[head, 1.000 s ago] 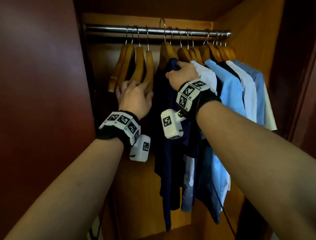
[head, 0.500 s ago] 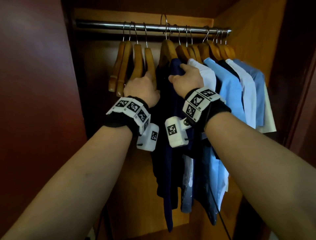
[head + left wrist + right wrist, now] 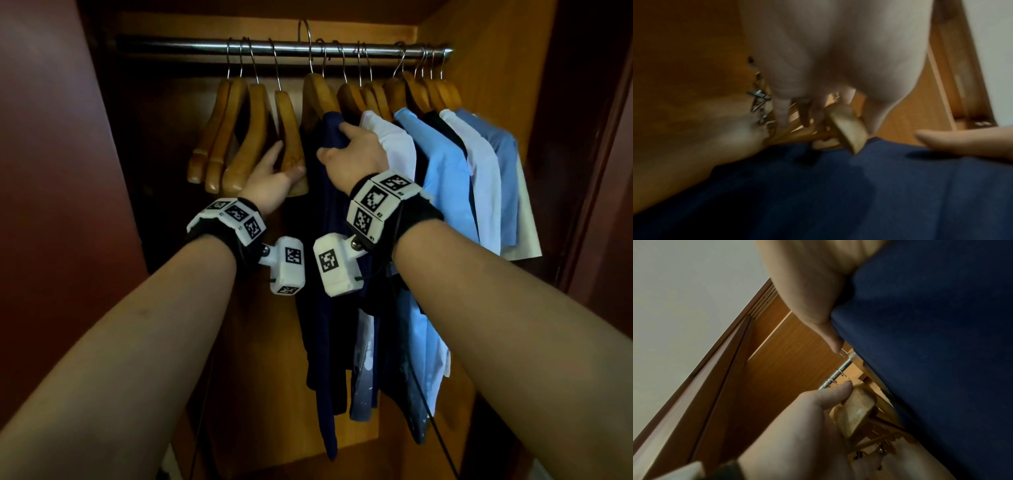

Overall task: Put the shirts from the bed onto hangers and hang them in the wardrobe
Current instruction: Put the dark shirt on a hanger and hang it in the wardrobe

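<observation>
The left hand [image 3: 274,178] pinches an empty hanger [image 3: 289,137], apparently to free it; the right hand [image 3: 352,157], fingers curled, holds the navy shirt [image 3: 329,274] aside.

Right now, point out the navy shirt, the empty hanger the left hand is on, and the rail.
navy shirt [image 3: 325,240], head view, front panel below the right wrist.
empty hanger [image 3: 287,116], head view, upper arm of the wood.
rail [image 3: 171,44], head view, bare stretch left of the hooks.

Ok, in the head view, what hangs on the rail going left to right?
Empty wooden hangers → navy shirt → white shirt → light blue shirt → another white shirt → blue shirt.
</observation>
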`<action>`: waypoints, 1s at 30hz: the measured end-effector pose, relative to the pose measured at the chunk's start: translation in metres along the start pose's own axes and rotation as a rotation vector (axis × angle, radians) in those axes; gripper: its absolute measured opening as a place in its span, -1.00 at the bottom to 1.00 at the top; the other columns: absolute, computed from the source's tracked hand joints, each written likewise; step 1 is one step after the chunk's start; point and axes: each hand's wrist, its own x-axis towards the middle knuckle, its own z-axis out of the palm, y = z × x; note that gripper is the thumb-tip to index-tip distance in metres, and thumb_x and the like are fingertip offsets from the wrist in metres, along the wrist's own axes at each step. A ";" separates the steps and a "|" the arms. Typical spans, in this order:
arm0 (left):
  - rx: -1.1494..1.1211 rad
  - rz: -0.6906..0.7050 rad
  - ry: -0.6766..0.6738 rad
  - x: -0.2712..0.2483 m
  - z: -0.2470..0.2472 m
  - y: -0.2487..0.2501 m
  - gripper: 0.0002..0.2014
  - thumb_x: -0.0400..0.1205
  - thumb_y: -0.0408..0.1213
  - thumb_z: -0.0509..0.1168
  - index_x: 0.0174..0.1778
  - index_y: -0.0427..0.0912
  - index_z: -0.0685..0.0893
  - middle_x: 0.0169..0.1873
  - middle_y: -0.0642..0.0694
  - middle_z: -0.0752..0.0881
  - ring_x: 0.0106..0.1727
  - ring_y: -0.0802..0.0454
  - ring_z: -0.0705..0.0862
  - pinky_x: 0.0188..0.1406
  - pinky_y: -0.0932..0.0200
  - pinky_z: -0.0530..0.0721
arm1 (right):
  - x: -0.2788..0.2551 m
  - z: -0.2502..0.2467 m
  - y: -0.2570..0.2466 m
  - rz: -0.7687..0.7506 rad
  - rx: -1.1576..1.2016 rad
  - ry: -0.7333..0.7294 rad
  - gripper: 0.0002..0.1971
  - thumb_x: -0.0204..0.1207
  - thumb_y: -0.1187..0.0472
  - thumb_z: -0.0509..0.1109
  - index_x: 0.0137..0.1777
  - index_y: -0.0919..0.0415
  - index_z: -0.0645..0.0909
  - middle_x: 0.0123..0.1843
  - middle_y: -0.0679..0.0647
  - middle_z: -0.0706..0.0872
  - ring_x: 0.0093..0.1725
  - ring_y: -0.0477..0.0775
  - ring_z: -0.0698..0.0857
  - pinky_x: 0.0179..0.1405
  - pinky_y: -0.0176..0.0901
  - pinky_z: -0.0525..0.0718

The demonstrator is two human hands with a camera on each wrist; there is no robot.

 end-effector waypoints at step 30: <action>-0.157 0.172 0.206 -0.013 -0.023 0.036 -0.54 0.79 -0.01 0.04 0.58 -0.10 0.40 0.53 -0.04 0.47 0.53 0.10 0.39 0.23 0.49 0.24 | 0.021 0.026 -0.019 0.032 0.055 0.018 -0.49 0.58 0.08 0.35 0.54 0.02 0.45 0.40 0.12 0.63 0.35 0.20 0.61 0.23 -0.22 0.50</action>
